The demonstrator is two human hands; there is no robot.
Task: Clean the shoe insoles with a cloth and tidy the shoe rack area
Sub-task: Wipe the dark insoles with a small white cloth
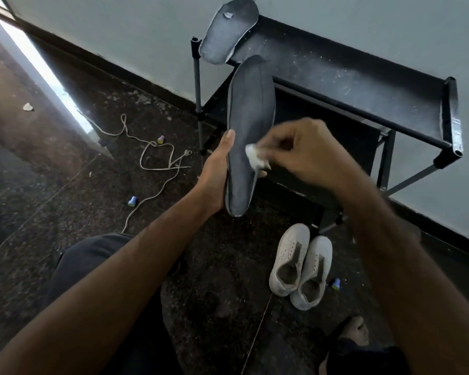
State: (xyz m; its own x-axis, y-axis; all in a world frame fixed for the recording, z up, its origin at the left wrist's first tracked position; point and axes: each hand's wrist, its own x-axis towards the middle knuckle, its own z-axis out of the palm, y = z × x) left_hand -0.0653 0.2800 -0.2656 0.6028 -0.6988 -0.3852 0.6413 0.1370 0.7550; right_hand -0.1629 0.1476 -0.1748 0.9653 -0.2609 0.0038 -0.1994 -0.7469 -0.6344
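My left hand (216, 174) grips a long dark grey insole (248, 117) from the left side, holding it upright in front of the shoe rack. My right hand (306, 150) pinches a small white cloth (255, 156) and presses it against the insole's lower half; the hand is blurred. A second dark insole (228, 33), with a white scuff near its top, lies on the left end of the black shoe rack (349, 77), overhanging its edge.
A pair of white sneakers (301, 266) without laces stands on the dark speckled floor below the rack. Loose pale laces (152, 155) and small blue-yellow caps (132, 201) lie on the floor to the left. My knees and a bare foot (355, 331) are at the bottom.
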